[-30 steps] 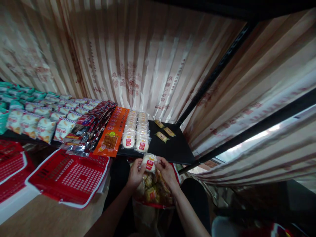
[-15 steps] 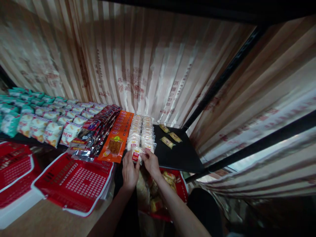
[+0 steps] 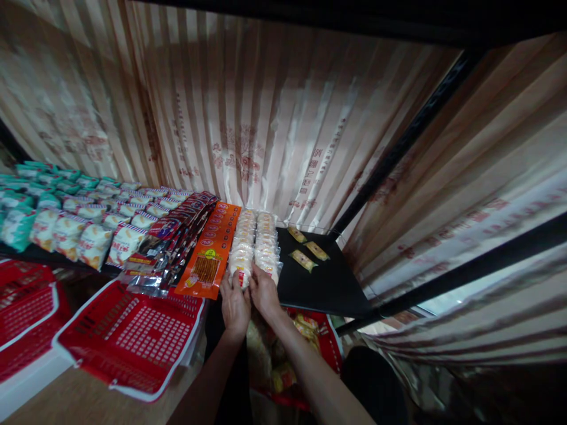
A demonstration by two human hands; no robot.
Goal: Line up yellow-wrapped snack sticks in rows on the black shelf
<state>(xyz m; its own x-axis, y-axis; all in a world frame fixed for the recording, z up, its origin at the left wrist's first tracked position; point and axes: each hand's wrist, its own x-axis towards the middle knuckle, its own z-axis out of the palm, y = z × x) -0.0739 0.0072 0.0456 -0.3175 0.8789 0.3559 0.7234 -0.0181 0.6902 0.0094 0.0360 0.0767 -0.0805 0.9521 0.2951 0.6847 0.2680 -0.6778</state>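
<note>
Both my hands are at the front end of the left of two rows of small clear-wrapped white snack packets [image 3: 266, 242] on a black shelf. My left hand [image 3: 234, 302] curls its fingers around the left side of the front snack packet [image 3: 241, 277], which has a red and white label. From the right, my right hand [image 3: 264, 293] pinches the same packet's edge. The packet stands against the row behind it. Left of the rows lies a flat orange snack bag [image 3: 210, 254], beside a fanned stack of dark red packets [image 3: 172, 242].
Three small yellow-green packets [image 3: 303, 260] lie on the black shelf [image 3: 328, 289] to the right. White and green bags [image 3: 94, 242] fill its left. Below are an empty-looking red basket [image 3: 142, 330] and another red basket [image 3: 335, 339] holding packets. A black post [image 3: 398, 147] slants at right.
The packet between my hands has moved from leaning flatter at the row's front to standing close against it. My hands are slightly lower in view, and the camera has tilted a little.
</note>
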